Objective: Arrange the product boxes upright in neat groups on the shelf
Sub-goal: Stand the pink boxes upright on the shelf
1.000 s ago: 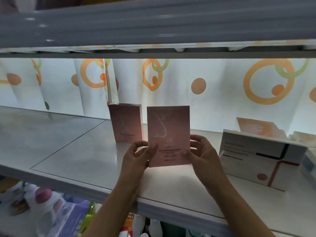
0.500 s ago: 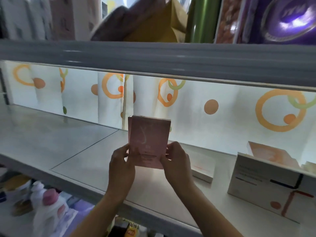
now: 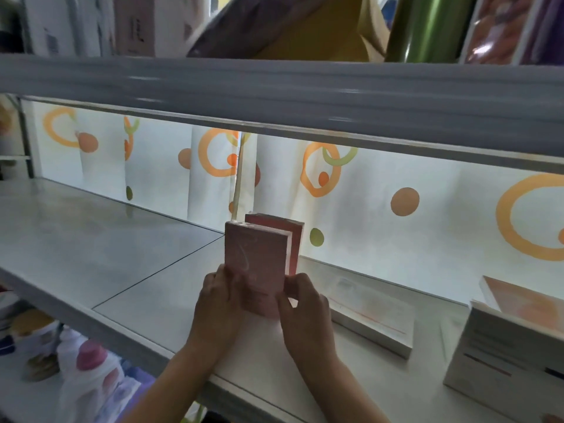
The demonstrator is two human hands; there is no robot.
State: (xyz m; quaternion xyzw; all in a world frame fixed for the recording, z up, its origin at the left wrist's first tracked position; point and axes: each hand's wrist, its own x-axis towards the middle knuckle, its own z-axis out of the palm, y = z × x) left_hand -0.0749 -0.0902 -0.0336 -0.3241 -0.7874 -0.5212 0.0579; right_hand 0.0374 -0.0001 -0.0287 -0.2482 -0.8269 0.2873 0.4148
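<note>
Two pink product boxes stand upright one behind the other on the grey shelf. My hands hold the front pink box by its lower sides: my left hand grips the left edge and my right hand pinches the right edge. The rear pink box stands just behind it, touching or nearly touching, mostly hidden. The base of the front box is hidden by my fingers.
A flat white box lies on the shelf to the right of my hands. A larger white box stands at the far right with an orange box behind it. A dotted curtain backs the shelf; bottles sit below.
The pink box in my hands has moved back and left, and now stands right in front of the other pink box. The camera has tilted up, showing the shelf above.
</note>
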